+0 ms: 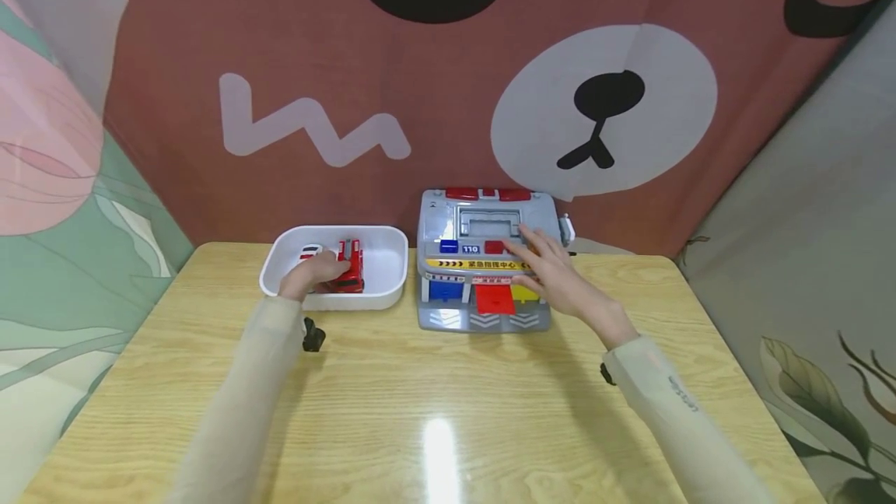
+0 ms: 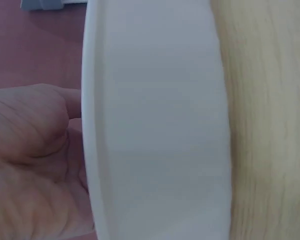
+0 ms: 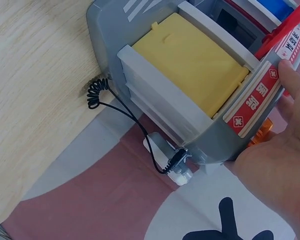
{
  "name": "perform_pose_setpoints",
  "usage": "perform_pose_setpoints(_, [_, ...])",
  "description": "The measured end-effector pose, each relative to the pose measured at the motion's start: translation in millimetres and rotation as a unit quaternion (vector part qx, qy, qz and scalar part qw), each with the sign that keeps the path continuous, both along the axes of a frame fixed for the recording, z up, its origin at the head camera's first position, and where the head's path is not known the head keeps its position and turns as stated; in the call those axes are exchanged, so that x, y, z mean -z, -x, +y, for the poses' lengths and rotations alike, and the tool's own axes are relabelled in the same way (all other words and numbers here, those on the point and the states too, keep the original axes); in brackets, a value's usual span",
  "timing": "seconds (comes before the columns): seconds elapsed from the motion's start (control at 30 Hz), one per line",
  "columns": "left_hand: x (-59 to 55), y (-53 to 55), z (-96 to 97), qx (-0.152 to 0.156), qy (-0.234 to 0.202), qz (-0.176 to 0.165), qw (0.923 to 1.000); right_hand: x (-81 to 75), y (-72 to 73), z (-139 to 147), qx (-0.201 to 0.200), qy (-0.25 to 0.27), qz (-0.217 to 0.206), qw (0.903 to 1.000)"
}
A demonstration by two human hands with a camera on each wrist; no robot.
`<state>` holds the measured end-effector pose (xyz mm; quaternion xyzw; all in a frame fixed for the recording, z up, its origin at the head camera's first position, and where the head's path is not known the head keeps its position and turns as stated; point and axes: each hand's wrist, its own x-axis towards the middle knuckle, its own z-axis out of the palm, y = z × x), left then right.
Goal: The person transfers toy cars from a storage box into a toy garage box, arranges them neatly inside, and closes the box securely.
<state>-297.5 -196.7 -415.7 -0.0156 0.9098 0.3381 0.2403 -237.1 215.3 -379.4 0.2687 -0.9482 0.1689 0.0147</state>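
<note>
My left hand reaches over the near rim of a white plastic bin. Its thumb and fingers hold a red toy truck inside; the bin's wall hides the fingertips in the left wrist view. A small white-and-red toy car lies beside the truck. My right hand rests at the right front of a grey toy emergency station, fingers spread near the red button. The thumb touches its front edge. The middle bay's red door is raised outward, while the yellow door is down.
A blue door fills the station's left bay. On its right side hangs a white toy handset with a coiled black cord. The wooden table meets a printed curtain behind.
</note>
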Motion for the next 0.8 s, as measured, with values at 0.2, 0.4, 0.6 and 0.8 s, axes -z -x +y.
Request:
perform_pose_setpoints(0.2, [-1.7, 2.6, -4.3, -0.018, -0.024, -0.055, 0.998, 0.4, 1.0, -3, 0.011, -0.002, -0.007, 0.9999])
perform_pose_setpoints(0.4, [1.7, 0.0, 0.1, -0.06, -0.079, -0.08, 0.9919, -1.2, -0.8, -2, 0.013, -0.009, -0.002, 0.9999])
perform_pose_setpoints(0.6, [11.2, -1.1, 1.9, -0.131, -0.166, -0.059, 0.9757, -1.5, -3.6, -3, 0.015, -0.014, 0.002, 0.9998])
perform_pose_setpoints(0.8, [11.5, -3.8, 1.1, -0.187, -0.264, -0.045, 0.9452, -1.6, -5.2, -4, 0.018, -0.013, 0.006, 0.9997])
